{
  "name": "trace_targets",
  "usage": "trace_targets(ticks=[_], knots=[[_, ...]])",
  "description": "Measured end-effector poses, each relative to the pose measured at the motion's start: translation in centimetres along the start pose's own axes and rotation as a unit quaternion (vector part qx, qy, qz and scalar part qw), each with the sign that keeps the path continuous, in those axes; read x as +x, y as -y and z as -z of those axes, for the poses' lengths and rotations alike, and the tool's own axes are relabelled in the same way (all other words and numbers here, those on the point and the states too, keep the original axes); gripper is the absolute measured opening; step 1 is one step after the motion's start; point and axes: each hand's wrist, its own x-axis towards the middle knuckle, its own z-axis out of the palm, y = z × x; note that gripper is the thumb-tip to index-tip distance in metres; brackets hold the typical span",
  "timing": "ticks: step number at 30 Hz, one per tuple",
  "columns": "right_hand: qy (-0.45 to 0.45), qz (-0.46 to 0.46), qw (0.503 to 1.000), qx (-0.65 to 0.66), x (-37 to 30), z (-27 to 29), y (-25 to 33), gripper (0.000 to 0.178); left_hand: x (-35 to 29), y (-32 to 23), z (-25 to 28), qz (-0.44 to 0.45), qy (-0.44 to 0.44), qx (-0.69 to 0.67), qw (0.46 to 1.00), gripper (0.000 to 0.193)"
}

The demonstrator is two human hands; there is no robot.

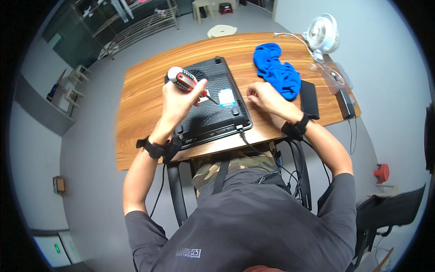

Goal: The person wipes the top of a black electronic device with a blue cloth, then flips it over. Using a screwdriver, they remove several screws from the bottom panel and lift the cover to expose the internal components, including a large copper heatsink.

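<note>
My left hand (178, 103) is closed round a red, white and grey screwdriver (185, 80). Its thin shaft slants down to the right, and the tip is over or on the underside of a black laptop (206, 115), beside a blue-and-white sticker. I cannot tell whether the tip touches a screw. The laptop lies bottom up, its base textured and vented. On the table just right of the laptop is my right hand (265, 96), fingers curled in; anything inside them is hidden. A bunched blue cloth (283, 75) lies just beyond it.
The wooden table (140, 102) has a black flat case (309, 99), a black power adapter (345, 104) and a small white fan (322, 34) on its right side. A cable (247, 140) runs from the laptop over the near edge. Chair arms flank me.
</note>
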Motion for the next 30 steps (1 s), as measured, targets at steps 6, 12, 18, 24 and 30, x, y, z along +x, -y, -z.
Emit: trace_targets(ticks=[6, 12, 18, 24, 30], knots=[[0.101, 0.109, 0.989, -0.022, 7.8, -1.5, 10.9, 0.014, -0.9, -0.4, 9.3, 0.016, -0.107, 0.13, 0.986, 0.025], [0.217, 0.131, 0.967, -0.02, 15.1, -9.9, 18.5, 0.014, -3.2, 0.3, 16.3, 0.019, -0.183, 0.236, 0.954, 0.031], [0.301, 0.12, 0.945, -0.039, 18.5, -19.3, 21.8, 0.016, -5.6, 3.9, 19.4, 0.053, -0.215, 0.244, 0.944, 0.032], [0.35, 0.111, 0.929, -0.054, 19.1, -21.4, 22.5, 0.019, -6.2, 5.5, 19.7, 0.056, -0.222, 0.236, 0.944, 0.036], [0.358, 0.107, 0.926, -0.051, 19.4, -22.6, 23.2, 0.024, -6.3, 4.9, 19.9, 0.062, -0.208, 0.253, 0.943, 0.037]])
